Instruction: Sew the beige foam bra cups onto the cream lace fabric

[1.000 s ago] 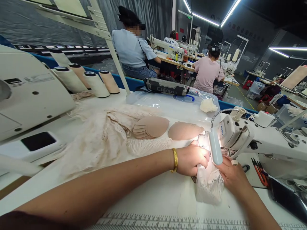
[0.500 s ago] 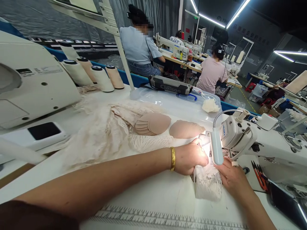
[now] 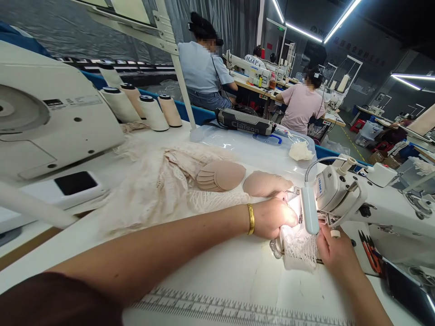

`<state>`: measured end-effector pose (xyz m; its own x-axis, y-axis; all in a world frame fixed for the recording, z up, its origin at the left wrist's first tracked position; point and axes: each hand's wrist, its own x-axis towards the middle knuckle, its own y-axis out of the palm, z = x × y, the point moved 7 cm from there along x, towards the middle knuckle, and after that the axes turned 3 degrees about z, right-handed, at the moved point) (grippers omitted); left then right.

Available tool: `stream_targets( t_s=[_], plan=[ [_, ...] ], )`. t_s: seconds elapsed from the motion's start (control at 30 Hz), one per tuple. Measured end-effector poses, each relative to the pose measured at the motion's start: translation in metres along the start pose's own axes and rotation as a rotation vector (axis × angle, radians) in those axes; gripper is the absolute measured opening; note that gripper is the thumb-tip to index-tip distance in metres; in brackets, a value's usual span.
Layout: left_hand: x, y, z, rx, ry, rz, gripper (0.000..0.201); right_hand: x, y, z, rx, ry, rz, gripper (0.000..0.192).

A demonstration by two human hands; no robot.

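Note:
A strip of cream lace with a fringed pattern (image 3: 301, 253) hangs toward me over the sewing bed, below the needle area. My left hand (image 3: 276, 218), a gold bangle at its wrist, is closed on the upper left part of this lace, under the bright lamp. Along the right edge of the lace lies my right hand (image 3: 340, 249), thumb and forefinger stretched and apart; its other fingers are partly hidden by the sewing machine (image 3: 343, 190). The slim lamp (image 3: 309, 210) covers the needle. Behind my left hand rest a beige bra cup (image 3: 267, 183) and a stack of cups (image 3: 220, 175).
More lace (image 3: 142, 194) is heaped at the left, near thread cones (image 3: 152, 113). A clear plastic lid (image 3: 217, 138) bears a black speaker (image 3: 244, 121). Orange-handled snips (image 3: 370, 253) and a phone (image 3: 404, 285) lie at the right. A ruler (image 3: 217, 305) runs along the front. Co-workers sit beyond.
The lace's lower edge has moved up toward the machine, and a round metal piece now shows at its left. My right hand has shifted slightly right. The whole view has shifted a little.

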<state>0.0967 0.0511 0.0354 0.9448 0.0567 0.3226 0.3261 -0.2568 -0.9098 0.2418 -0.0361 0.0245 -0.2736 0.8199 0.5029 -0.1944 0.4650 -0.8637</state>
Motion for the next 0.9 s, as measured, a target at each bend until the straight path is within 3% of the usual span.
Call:
stream_targets(
  t_s=[0.27, 0.4, 0.47, 0.6, 0.8, 0.9],
  plan=[
    [-0.009, 0.002, -0.001, 0.063, -0.015, 0.044, 0.019, -0.001, -0.015, 0.015, 0.013, -0.090, -0.112, 0.034],
    [-0.012, -0.001, -0.002, 0.290, -0.192, 0.046, 0.015, 0.004, -0.010, 0.037, 0.128, -0.156, 0.049, 0.026],
    [-0.012, 0.000, -0.007, 0.378, -0.260, 0.063, 0.025, 0.007, -0.001, 0.041, 0.115, -0.132, 0.122, 0.025],
    [-0.012, 0.003, -0.017, 0.387, -0.266, 0.080, 0.035, 0.007, 0.010, 0.034, 0.005, -0.107, 0.083, 0.025],
    [-0.012, 0.000, -0.016, 0.300, -0.195, 0.092, 0.011, -0.001, 0.001, 0.006, -0.063, -0.008, -0.049, 0.028],
    [-0.012, 0.001, -0.016, 0.155, -0.124, 0.133, 0.028, -0.001, -0.008, -0.003, 0.021, -0.019, -0.029, 0.026]
  ],
)
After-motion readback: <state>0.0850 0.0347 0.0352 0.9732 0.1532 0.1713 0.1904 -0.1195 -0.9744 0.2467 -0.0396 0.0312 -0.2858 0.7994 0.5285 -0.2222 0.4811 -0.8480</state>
